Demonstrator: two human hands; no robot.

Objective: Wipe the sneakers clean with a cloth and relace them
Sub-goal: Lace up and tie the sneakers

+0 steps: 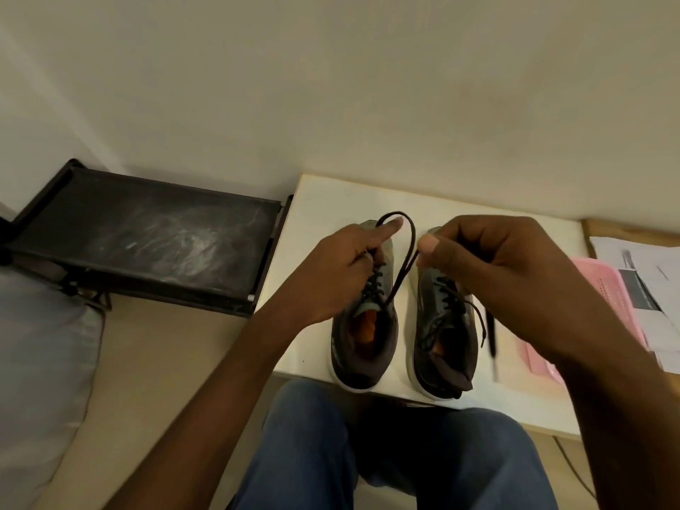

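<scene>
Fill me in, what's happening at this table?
A seated person is lacing the left sneaker of a dark pair on a white table. The left hand holds the lace near the eyelets; the right hand pinches its loop. The right sneaker is laced, ends loose. No cloth is visible.

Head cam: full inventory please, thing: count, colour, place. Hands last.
sneakers: 2, dark grey with white soles and orange insoles, side by side on the table
lace: 1, black, looped up from the left-side sneaker, held between both hands
table: 1, white, against the wall
rack: 1, black and dusty, left of the table
pink item: 1, right end of the table
papers: several, white, over the pink item
cushion: 1, grey, far left
left hand: holds the lace
right hand: pinches the lace
</scene>
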